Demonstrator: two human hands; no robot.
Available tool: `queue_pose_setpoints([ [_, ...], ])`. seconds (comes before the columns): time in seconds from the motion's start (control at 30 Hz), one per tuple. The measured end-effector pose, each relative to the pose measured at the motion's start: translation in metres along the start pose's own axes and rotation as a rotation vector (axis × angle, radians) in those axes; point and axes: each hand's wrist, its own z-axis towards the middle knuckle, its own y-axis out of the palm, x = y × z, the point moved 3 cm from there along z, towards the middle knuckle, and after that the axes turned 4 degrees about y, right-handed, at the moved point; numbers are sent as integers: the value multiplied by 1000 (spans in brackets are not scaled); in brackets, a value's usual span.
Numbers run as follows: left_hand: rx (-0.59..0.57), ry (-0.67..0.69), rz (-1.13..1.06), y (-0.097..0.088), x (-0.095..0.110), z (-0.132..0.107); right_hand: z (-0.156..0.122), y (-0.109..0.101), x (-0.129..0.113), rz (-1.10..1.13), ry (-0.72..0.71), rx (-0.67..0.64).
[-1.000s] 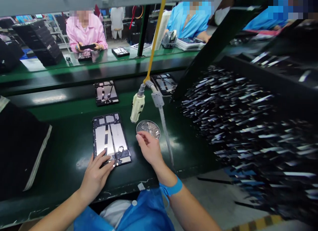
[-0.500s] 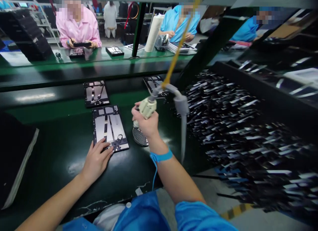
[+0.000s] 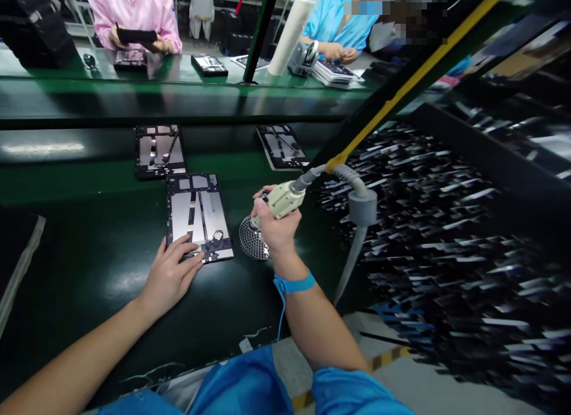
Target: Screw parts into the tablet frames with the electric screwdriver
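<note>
An opened tablet [image 3: 181, 211], its metal inner side up with a black flex strip and cables, lies on the green bench. Over its lower left corner rests my left hand [image 3: 172, 272], fingers stretched out and holding nothing. My right hand [image 3: 279, 225] is wrapped round a cream electric screwdriver [image 3: 285, 200], whose grey cable runs back to a yellow cord. Below the tool's front end sits a round dish [image 3: 252, 239] full of small holes. Whether the driver's bit touches the dish is hidden by my hand.
Two more opened tablets, one at left [image 3: 145, 150] and one at right [image 3: 282, 147], lie farther back. A rack of densely packed dark parts [image 3: 428, 225] stands at right. A black stack [image 3: 15, 248] is at left. Co-workers sit across the bench.
My right hand and the screwdriver have shifted slightly right, and the tool lies more tilted, its cable swung right. The camera view has tipped down. My left hand stays on the tablet.
</note>
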Motion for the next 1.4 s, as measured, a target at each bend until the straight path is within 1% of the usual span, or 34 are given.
queue_pose_setpoints([
  [0.2,-1,-1,-8,1,-1,-1,1,-1,5,-23,0,11],
  [0.47,-4,-1,0,0,0,-1,1,-2,4,6,-41,18],
  [0.63,-5,-2,2,1,-1,-1,2,-2,6,-1,-33,27],
  [0.73,11,-15,-5,4,-1,1,4,-3,1,10,-21,44],
  [0.87,34,-36,-19,9,0,7,-3,3,-20,116,-17,68],
  [0.93,34,-42,-30,10,0,9,-15,12,-32,191,-7,12],
  [1.0,29,-45,-39,11,0,10,-32,26,-41,250,25,-105],
  [1.07,30,-46,-42,11,-1,9,-48,40,-44,289,63,-245],
  [1.13,36,-43,-42,11,-1,8,-60,49,-44,299,82,-329],
  [1.23,43,-43,-43,10,0,8,-65,54,-38,288,85,-341],
  [1.4,36,-40,-39,10,1,9,-64,56,-32,248,99,-326],
])
